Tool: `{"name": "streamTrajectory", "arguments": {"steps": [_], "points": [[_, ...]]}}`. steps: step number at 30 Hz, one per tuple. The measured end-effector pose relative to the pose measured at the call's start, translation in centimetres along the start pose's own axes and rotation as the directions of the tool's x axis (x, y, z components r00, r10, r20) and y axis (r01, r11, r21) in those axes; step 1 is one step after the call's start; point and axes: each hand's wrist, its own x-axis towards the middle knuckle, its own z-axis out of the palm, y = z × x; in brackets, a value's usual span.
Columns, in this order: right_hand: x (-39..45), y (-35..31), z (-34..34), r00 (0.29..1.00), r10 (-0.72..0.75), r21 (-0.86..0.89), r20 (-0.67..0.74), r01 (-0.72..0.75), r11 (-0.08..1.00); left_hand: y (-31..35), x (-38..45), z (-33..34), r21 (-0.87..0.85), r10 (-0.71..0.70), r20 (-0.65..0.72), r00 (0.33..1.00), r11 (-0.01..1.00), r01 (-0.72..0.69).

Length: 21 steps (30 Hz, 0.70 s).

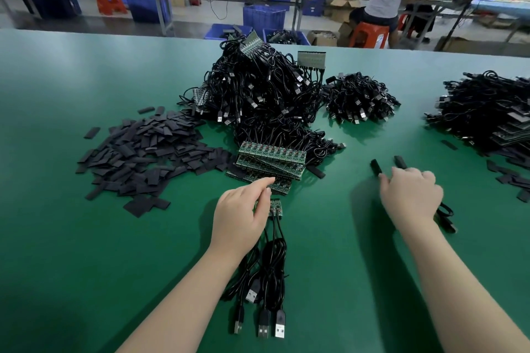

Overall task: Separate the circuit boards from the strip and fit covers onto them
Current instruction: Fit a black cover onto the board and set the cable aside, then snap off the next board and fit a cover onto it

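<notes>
Currently logged: your left hand (243, 215) had a curled grip pinching a short strip of circuit boards (276, 207), cables (272, 261) trailing toward you on the green bench (86, 266). Right hand (410, 195) gripped a cable by two covered boards (376, 167). Loose covers (143, 157) lay heaped left.

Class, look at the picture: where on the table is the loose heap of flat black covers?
In the head view, the heap of black covers lies on the left of the green table, beside the stacked circuit board strips and beyond the left hand.
</notes>
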Motion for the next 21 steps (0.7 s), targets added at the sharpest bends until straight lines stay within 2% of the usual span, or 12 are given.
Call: {"name": "streamTrajectory", "arguments": {"steps": [2,5,9,16,18,21], "points": [[-0.6,0.1,0.9,0.995,0.014,-0.15,0.102,0.002,0.989,0.0,0.0,0.0,-0.004,-0.006,-0.005,1.0,1.0,0.006],[-0.5,0.8,2.0,0.947,0.108,-0.088,0.303,-0.085,0.992,0.0,0.1,0.0,0.001,-0.009,-0.006,1.0,1.0,0.009],[1.0,2.8,2.3,0.948,0.154,-0.054,0.28,-0.145,0.988,0.1,0.0,-0.1,0.016,-0.009,0.004,1.0,1.0,0.009],[3.1,4.6,1.8,1.0,0.005,-0.155,0.028,-0.001,0.988,0.3,0.2,-0.2,0.015,-0.026,0.003,1.0,1.0,0.026],[2.4,2.9,1.0,0.99,-0.082,-0.073,-0.117,0.074,0.995,0.2,0.2,-0.2,0.013,-0.051,-0.007,0.999,0.999,0.051],[-1.2,-1.8,-0.6,0.925,-0.266,0.154,-0.271,0.315,0.937,-0.2,0.2,-0.1,-0.023,-0.125,-0.031,0.992,0.992,0.124]]}}
